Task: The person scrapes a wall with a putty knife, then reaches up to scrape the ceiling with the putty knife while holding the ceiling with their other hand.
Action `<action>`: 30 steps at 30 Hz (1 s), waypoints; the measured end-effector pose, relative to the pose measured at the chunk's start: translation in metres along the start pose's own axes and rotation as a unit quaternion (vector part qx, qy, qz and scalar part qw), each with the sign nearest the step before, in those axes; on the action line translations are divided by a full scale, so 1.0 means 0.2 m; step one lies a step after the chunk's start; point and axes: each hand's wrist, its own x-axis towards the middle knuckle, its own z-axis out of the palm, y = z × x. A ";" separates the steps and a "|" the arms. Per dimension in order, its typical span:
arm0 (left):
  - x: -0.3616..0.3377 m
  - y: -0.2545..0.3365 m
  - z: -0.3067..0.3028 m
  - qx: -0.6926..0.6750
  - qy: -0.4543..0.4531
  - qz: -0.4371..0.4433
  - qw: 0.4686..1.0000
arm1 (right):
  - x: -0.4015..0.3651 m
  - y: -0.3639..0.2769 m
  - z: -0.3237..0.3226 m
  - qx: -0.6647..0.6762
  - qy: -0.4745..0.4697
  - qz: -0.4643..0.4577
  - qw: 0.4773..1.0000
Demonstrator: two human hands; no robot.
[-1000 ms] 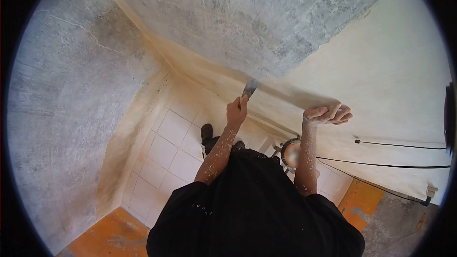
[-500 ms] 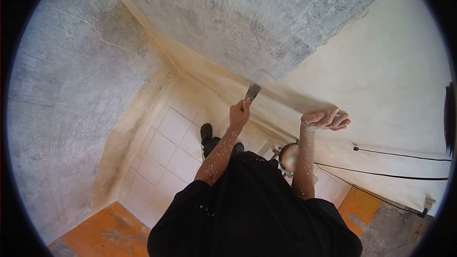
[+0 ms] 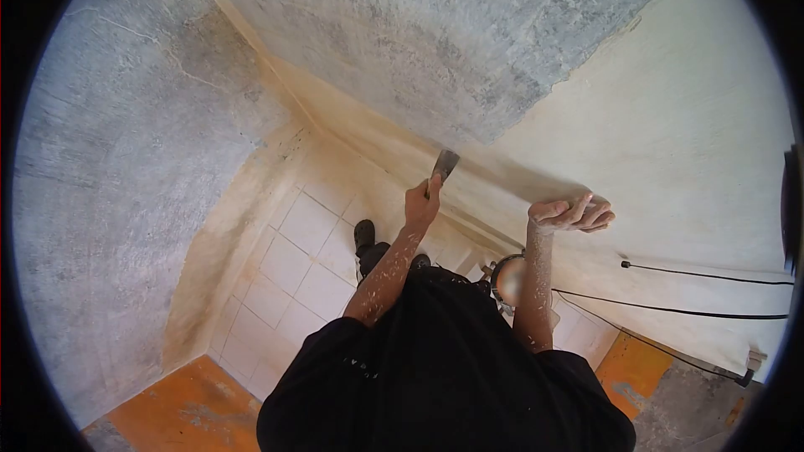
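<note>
My left hand (image 3: 421,203) is wrapped round the handle of a scraper (image 3: 445,164). The scraper's dark, wide blade points up, close to the lower part of the wall. White flecks cover the forearm. To the right, my right hand (image 3: 573,213) is raised in front of the smooth cream wall (image 3: 653,142), fingers loosely bent and apart, with nothing visible in it. Whitish dust coats that hand and its forearm. Above the scraper, a grey, rough area of wall (image 3: 435,42) meets the cream coating along a ragged edge.
A round container (image 3: 507,279) stands low beside my right forearm. Black cables (image 3: 670,308) run along the wall at right. Pale floor tiles (image 3: 306,222) lie around my dark shoe (image 3: 363,234). Another grey wall (image 3: 109,192) meets this one at a corner on the left.
The scraper and my left hand have barely shifted. My right hand stays at nearly the same spot by the wall, its fingers slightly lower.
</note>
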 end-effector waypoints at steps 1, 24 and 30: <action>-0.01 0.01 -0.02 0.007 -0.015 -0.009 1.000 | 0.00 0.01 -0.01 -0.001 0.002 -0.001 1.000; 0.00 -0.02 0.00 -0.001 -0.030 -0.001 1.000 | 0.00 -0.01 -0.02 0.001 -0.011 0.021 1.000; -0.03 -0.02 -0.06 0.005 -0.032 -0.049 0.998 | -0.01 -0.01 -0.02 0.003 -0.012 0.032 0.999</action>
